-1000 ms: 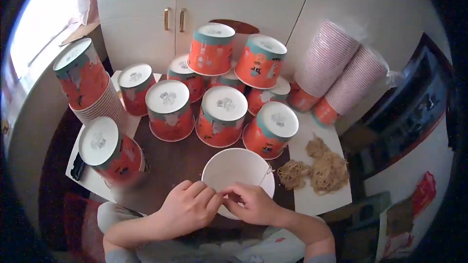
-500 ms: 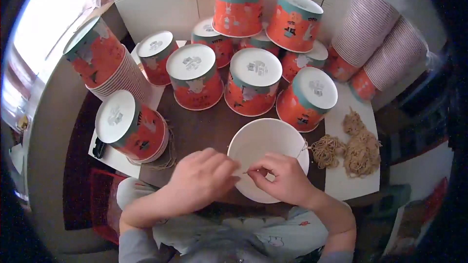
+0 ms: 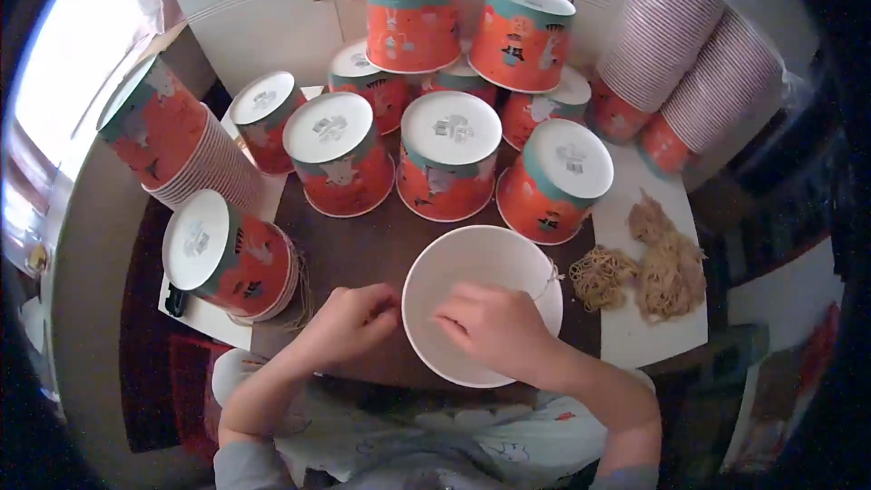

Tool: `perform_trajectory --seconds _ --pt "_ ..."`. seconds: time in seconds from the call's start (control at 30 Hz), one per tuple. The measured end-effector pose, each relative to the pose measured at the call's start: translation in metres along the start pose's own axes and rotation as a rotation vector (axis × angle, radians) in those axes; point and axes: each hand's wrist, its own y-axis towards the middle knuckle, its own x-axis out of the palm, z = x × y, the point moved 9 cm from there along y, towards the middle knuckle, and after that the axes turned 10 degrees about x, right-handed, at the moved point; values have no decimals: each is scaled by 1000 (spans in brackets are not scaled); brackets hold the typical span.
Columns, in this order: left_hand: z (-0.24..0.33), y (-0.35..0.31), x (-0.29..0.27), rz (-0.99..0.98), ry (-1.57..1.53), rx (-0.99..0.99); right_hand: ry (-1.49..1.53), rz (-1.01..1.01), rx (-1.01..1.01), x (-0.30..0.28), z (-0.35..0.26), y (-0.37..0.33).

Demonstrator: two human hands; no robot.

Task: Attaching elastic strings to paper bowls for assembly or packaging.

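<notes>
A white-lined paper bucket [image 3: 426, 259] stands mouth up in front of me. Tan string [image 3: 555, 274] is knotted at its right rim, and a strand runs inward from there toward my right hand [image 3: 494, 325]. That hand is over the bucket's mouth with its fingers pinched together on the string; the fingertips are partly hidden. My left hand [image 3: 354, 322] is closed just outside the left rim, thumb against curled fingers. Whatever it may grip does not show. Loose heaps of tan string [image 3: 671, 279] lie to the right, with a smaller tangle [image 3: 603, 278] nearer the bucket.
Several upside-down orange and green paper buckets [image 3: 449, 154] fill the back of the brown table [image 3: 354, 240], two of them stacked on top. Tall nested stacks [image 3: 667, 32] lean at the far right. Another stack [image 3: 204, 159] and a string-ringed bucket [image 3: 245, 259] stand at the left.
My left hand has moved left and down, from over the bucket to outside its left rim. My right hand stays over the mouth, turned more downward. The whole view has shifted slightly.
</notes>
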Motion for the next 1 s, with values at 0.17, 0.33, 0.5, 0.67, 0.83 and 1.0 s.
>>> perform_trajectory --seconds 0.17,0.33,0.5,0.67,0.83,1.0 --pt "1 3 3 -39 59 43 -6 -92 -43 18 -3 10" --pt "4 0 4 -42 48 65 -24 -149 -34 21 -5 9" --pt "7 1 2 -43 34 67 33 -168 -21 22 -4 11" --pt "9 -2 3 -56 26 59 63 -159 9 23 -4 11" --pt "10 -4 4 -61 28 93 46 -169 14 22 -5 12" --pt "16 -3 4 -91 15 80 56 -152 22 24 -3 11"
